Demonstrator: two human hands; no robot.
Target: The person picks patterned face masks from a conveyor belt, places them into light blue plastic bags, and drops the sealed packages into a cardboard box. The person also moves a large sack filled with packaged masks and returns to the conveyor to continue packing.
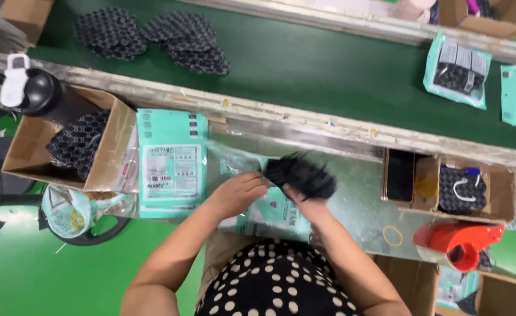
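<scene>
Near edge: 1 yellow rubber band (pixel 393 236), 1 red tape dispenser (pixel 457 243) at right. Centre: left hand (pixel 238 192) curled on a teal pouch (pixel 272 212); right hand (pixel 306 202) closed under 1 blurred black bundle (pixel 300 174), prob. masks, just right of left hand. Far: 2 dark mask piles (pixel 152 38) on green belt (pixel 304 64), 2 filled pouches (pixel 458 70) far right.

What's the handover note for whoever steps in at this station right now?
Left hand: holds the open teal pouch at its mouth.
Right hand: grips a bundle of black masks at the pouch opening; blurred, so depth of insertion is unclear.
Supplies: stack of flat teal pouches to the left, cardboard box of black masks beside it.
Done: two filled pouches lie on the green conveyor belt.
Left: this pouch is not yet filled; loose mask piles wait on the belt.
</scene>
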